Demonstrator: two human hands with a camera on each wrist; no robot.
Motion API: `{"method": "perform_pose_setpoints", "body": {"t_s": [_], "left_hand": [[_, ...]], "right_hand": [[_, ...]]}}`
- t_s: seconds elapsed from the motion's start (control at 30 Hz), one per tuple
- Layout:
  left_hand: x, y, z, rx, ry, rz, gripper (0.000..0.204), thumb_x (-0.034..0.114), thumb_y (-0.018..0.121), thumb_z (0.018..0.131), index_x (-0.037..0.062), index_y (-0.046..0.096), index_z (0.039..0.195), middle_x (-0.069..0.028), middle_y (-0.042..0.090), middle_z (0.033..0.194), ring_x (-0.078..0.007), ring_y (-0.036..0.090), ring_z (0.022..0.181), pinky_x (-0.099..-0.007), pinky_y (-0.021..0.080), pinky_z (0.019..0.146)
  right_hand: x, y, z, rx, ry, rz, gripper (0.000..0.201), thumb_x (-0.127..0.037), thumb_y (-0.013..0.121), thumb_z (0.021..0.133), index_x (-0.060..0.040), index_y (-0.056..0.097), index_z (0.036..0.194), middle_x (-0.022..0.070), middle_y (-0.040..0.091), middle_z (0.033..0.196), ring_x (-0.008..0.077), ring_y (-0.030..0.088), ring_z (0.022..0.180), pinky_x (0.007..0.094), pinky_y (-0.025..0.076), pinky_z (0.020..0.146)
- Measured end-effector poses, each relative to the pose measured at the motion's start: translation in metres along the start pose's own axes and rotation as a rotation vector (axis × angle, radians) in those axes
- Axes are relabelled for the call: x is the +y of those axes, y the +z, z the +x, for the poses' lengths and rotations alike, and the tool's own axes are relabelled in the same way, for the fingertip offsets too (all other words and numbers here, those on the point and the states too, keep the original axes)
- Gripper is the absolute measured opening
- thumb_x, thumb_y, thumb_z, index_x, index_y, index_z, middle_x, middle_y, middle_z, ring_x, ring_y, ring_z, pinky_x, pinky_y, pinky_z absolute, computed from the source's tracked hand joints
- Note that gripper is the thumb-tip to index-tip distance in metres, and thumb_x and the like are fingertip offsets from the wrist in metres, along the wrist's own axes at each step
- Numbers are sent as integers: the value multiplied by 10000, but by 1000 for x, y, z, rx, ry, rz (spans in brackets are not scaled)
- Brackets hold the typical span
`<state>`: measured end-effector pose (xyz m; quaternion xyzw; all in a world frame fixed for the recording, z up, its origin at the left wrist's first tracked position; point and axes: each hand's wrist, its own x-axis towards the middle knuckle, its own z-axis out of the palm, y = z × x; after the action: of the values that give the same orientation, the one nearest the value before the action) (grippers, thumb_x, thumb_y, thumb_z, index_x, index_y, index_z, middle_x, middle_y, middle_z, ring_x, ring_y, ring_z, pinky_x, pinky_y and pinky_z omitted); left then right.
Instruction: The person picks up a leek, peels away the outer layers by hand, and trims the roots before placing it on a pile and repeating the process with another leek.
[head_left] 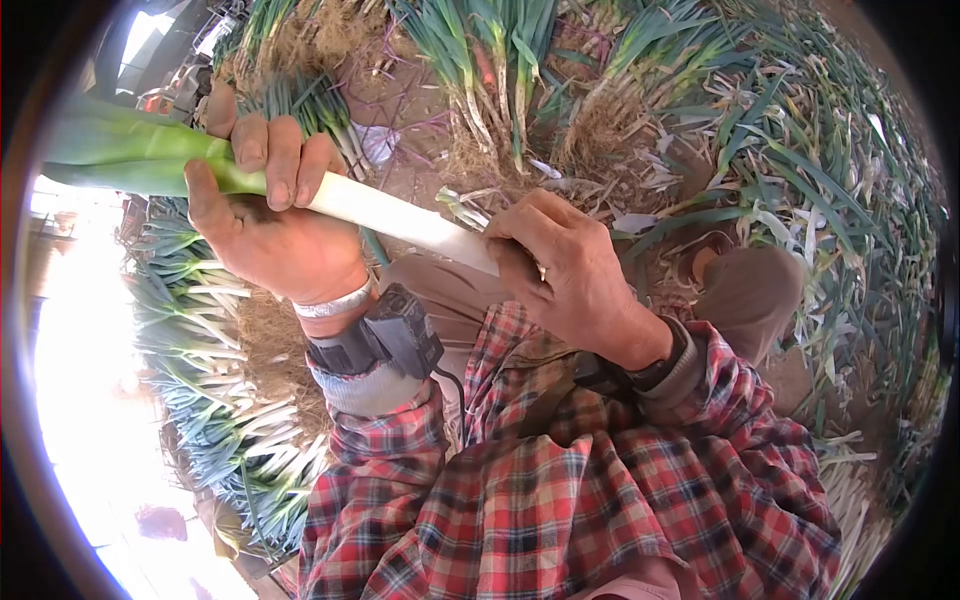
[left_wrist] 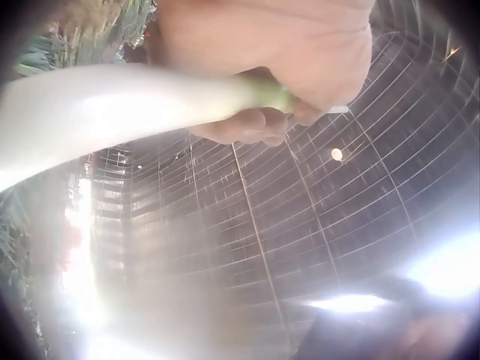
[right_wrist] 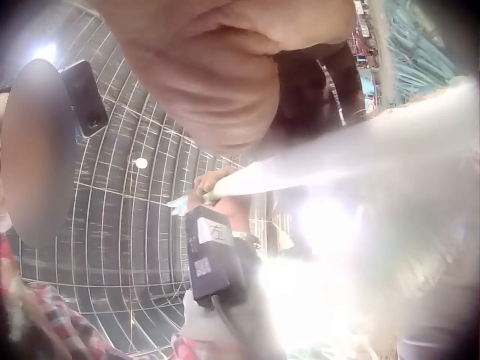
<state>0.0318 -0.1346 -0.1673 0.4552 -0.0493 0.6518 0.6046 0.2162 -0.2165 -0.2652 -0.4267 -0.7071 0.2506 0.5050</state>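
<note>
A thick green onion [head_left: 400,222] slants across in front of the chest in the head view, its green leaves at the upper left and its white stem running down to the right. My left hand [head_left: 285,245] grips it where green turns to white, fingers over the top and thumb on the near side. At the lower end of the white stem, my right hand [head_left: 572,268] pinches with curled fingers, which hide the root end. In the left wrist view the white stem [left_wrist: 142,101] runs from the fist toward the left edge.
A long row of green onions [head_left: 250,420] with white stems and roots lies on the left. Untrimmed bunches [head_left: 490,75] stand ahead on the soil. Loose leaves [head_left: 850,200] are heaped on the right. The knee [head_left: 750,295] is bent beside the right hand.
</note>
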Motion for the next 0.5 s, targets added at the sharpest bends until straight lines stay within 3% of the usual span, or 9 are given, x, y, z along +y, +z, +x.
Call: {"method": "perform_pose_setpoints", "body": {"t_s": [0.1,0.17,0.2,0.27,0.3,0.37,0.43,0.5], "left_hand": [[2,3,0,55,67,119,405,198,454,962,-67,386,1260,-8,422,763,-96,405,591,-244,375,531],[13,-8,3,96,90,148,459,265,485,970,-88,452,1261,-32,488,773,-95,409,604,-249,360,514],[19,-12,3,96,91,149,459,265,485,970,-88,452,1261,-32,488,773,-95,409,604,-249,360,514],[29,-22,3,55,112,178,434,251,476,962,-92,466,1228,-25,471,762,-95,411,600,-246,366,514],[36,-30,3,54,86,100,427,242,488,943,-94,479,1206,-11,454,748,-95,410,596,-244,376,523],[46,-34,2,103,99,70,415,232,512,927,-90,484,1187,-4,449,741,-94,408,593,-241,378,527],[55,-35,1,176,125,20,324,184,573,883,-58,504,1087,12,435,725,-88,401,591,-237,382,534],[76,-50,0,144,115,7,282,170,585,874,-38,507,1047,13,432,721,-86,399,590,-236,382,539]], "right_hand": [[11,2,-2,58,-97,60,70,-3,592,857,-25,571,920,119,553,809,278,587,748,381,469,656],[15,-4,-8,125,192,737,6,-18,551,912,-19,556,908,89,587,828,212,603,773,376,466,649],[21,-13,-11,124,191,738,6,-18,551,912,-19,556,908,89,587,828,212,603,773,376,466,649],[40,-41,-24,23,439,1248,42,-46,520,955,-21,553,949,66,608,850,155,605,814,333,467,661],[47,-51,-32,33,443,1247,42,-46,520,955,-21,553,949,66,608,850,155,605,814,333,467,661],[59,-66,-46,-69,442,305,81,-63,547,931,-19,549,999,86,605,843,214,617,801,335,470,678],[98,-75,-70,-72,273,-187,142,-84,585,892,-27,562,1020,120,609,867,303,611,812,384,475,694],[154,-88,-110,-115,501,-747,155,-91,620,845,-33,589,985,156,608,907,374,590,854,436,463,709]]}}
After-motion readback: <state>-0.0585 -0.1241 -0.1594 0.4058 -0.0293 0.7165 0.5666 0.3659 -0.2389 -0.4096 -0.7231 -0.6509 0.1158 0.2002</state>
